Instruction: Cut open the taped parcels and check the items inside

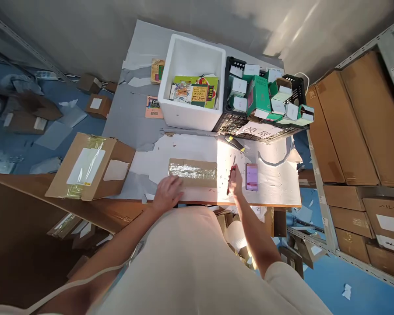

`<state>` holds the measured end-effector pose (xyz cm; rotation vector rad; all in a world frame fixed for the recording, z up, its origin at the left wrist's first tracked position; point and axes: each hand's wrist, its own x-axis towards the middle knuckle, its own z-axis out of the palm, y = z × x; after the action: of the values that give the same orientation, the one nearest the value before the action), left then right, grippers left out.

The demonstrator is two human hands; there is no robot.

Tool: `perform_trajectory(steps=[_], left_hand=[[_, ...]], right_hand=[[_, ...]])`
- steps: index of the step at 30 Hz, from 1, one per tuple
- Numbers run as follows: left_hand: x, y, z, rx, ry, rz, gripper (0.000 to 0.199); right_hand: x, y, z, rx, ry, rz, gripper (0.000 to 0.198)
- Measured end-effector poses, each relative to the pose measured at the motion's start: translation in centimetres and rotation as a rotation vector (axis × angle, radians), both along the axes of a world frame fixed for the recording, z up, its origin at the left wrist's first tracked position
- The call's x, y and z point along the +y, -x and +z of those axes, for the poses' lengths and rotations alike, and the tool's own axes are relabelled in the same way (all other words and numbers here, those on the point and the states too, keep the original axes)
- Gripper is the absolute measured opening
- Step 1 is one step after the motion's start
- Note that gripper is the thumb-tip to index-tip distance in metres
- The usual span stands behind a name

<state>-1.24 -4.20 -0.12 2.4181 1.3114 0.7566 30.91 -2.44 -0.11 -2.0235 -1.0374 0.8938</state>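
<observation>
Black plastic crate [230, 125] bears handwritten paper [261, 130]; left hand [167, 192] half-spread at taped brown carton [197, 169], right hand [236, 181] gripping red-handled blade [230, 178].

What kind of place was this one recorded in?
Probably a parcel-handling corner of a storeroom: cardboard boxes fill the metal shelving on the right, a taped, labelled carton stands at the worktable's left end, and a taped cardboard package lies before the person.

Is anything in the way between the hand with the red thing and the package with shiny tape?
Nothing visible. Between the right hand, holding the red tool, and the taped package there's just bright tabletop with small dark specks. The left hand is by the package's other end.
</observation>
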Motion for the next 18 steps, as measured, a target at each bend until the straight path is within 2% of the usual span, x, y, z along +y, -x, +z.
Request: perform_trajectory(steps=[2, 4, 6, 9, 11, 14, 18], left_hand=[[-0.1, -0.2, -0.6, 0.051, -0.026, -0.138, 0.045], [0.0, -0.5, -1.3, 0.085, -0.051, -0.178, 0.045], [0.2, -0.6, -1.8, 0.102, -0.082, -0.172, 0.045], [0.5, -0.6, -2.2, 0.106, -0.114, -0.157, 0.044], [0.7, -0.6, -2.3, 0.105, -0.118, -0.156, 0.044], [0.8, -0.7, -2.4, 0.089, -0.115, -0.144, 0.043], [0.9, -1.1, -2.7, 0.041, -0.135, -0.104, 0.039]], right_hand=[[0.7, 0.8, 2.4, 0.122, -0.081, 0.011, 0.06], [1.4, 2.1, 4.8, 0.154, -0.129, 0.171, 0.06], [2.1, 3.8, 6.6, 0.021, -0.14, 0.504, 0.061], [3.1, 6.5, 8.4, -0.252, -0.12, 1.057, 0.058], [3.9, 8.0, 9.1, -0.443, -0.041, 1.289, 0.056], [4.8, 9.5, 9.7, -0.758, 0.08, 1.432, 0.059], [5.4, 10.3, 10.0, -0.951, 0.083, 1.525, 0.06]])
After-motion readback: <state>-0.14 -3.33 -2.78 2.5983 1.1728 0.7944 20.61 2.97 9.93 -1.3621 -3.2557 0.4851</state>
